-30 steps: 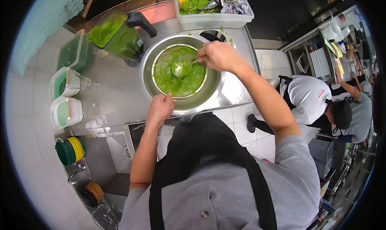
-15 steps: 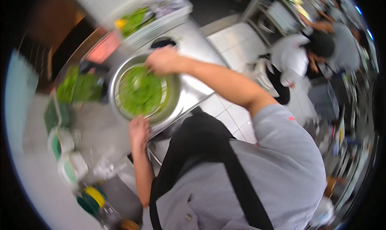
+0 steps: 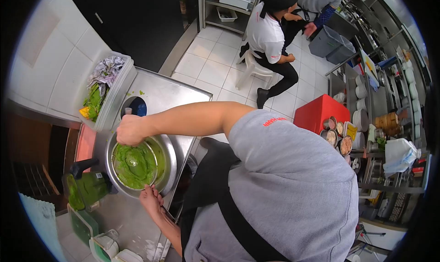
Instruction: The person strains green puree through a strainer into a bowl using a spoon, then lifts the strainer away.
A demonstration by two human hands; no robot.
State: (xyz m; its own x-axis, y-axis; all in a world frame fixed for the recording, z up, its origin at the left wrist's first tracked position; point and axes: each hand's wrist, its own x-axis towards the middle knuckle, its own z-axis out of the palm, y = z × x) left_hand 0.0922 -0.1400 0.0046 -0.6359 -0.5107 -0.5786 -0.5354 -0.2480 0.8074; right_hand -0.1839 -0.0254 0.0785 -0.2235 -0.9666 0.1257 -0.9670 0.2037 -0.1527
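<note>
Your bowl [image 3: 166, 163] sits on the steel desk [image 3: 158, 95], close to the desk's near edge, with a sieve [image 3: 135, 166] of green paste resting inside it. Just past the bowl, toward the far edge, there is a round hole [image 3: 135, 105] in the desk, and beside that a clear tub [image 3: 110, 97] of green leaves and purple scraps along the wall side. A blender jug [image 3: 87, 188] coated in green stands touching the bowl's wall-side rim, its black handle pointing up toward the pink patch. At the desk's lower corner lie a green-lidded box [image 3: 83, 225] and white cups [image 3: 107, 246]. Well apart, across the tiled floor, a person [image 3: 270, 37] in a white shirt sits on a white stool, with a second person behind; a red box [image 3: 318, 113] and shelves of plates fill the right side.

Your right hand [image 3: 130, 130] is clenched around a handle [image 3: 128, 111] that sticks up above the fist, over the bowl's far rim; the arm reaches across your chest, elbow bent. Your left hand [image 3: 150, 199] grips the bowl's near rim, fingers curled over the edge, forearm running down along the desk's near edge.
</note>
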